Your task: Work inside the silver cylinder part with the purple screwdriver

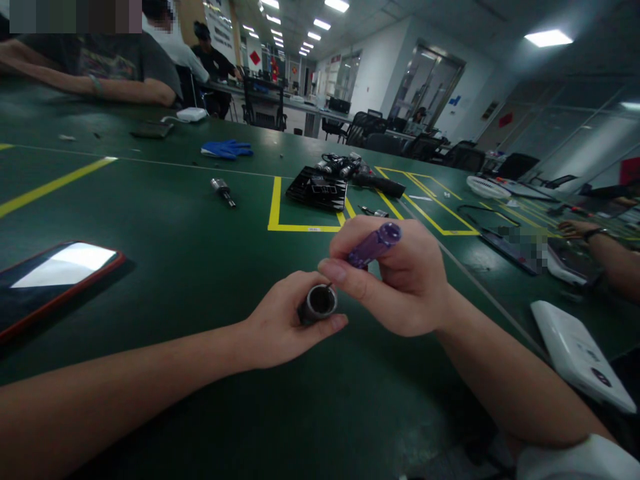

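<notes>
My left hand [280,323] is wrapped round a dark hollow tube [321,303], its open end turned up toward me. In my right hand [400,280] is a screwdriver with a translucent purple handle [375,245], held tilted between thumb and fingers. Its thin shaft reaches down to the tube's rim; whether the tip touches a screw there I cannot tell. My right thumb is close beside the tube. Most of the tube's body is hidden by my left fingers. Beyond my hands lies a small metal-and-black part [223,192] on the green table.
On the green table [200,267] lie a phone [60,280] at left, a blue glove [227,149], a glossy black box [317,189] and a pile of dark metal parts [343,164]. A white device [583,353] is at right. Other people sit across and at the right edge.
</notes>
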The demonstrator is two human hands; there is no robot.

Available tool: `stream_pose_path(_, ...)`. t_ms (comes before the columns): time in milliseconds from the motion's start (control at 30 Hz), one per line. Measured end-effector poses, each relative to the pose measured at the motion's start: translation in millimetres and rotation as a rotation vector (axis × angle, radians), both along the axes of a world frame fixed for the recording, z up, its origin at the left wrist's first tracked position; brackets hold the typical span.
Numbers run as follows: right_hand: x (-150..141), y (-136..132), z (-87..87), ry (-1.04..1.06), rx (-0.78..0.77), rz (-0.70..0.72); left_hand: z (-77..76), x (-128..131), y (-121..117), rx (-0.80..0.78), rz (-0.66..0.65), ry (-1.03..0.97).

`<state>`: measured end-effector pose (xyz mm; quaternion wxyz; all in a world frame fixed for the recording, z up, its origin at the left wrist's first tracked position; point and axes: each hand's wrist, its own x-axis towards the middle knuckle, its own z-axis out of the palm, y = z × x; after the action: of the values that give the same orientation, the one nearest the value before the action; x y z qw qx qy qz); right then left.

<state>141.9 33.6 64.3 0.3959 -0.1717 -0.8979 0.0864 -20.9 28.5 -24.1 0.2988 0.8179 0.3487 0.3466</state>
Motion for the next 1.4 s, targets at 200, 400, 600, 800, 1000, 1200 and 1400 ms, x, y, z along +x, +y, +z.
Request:
stream_pose_path(200, 3, 3, 0.3, -0.098, 0.040, 0.091, -0.4, 0, 1, 0.051, -0.034, 0.006)
stream_pose_path(400, 7, 5, 5.7, -0.186, 0.022, 0.162, 1.4, 0, 0, 0.030, -0.030, -0.036)
stream_pose_path(600, 9, 7, 10.7, -0.239, -0.010, 0.220, 1.0, 0, 3, 0.003, -0.039, -0.037)
stream_pose_path(800, 11, 9, 8.1, -0.187, -0.043, 0.222, -0.3, -1, 2, 0.011, -0.011, 0.026)
stream_pose_path(1000, 12, 9, 4.1, -0.096, -0.073, 0.243, -0.1, -1, 0, -0.004, 0.000, 0.028)
stream_pose_path(1200, 11, 10, 5.7, -0.095, -0.114, 0.273, 0.7, 0, 0, 0.022, -0.002, 0.034)
stream_pose_path(1400, 8, 12, 4.6, -0.141, -0.100, 0.281, 0.2, 0, 1, 0.066, -0.016, 0.033)
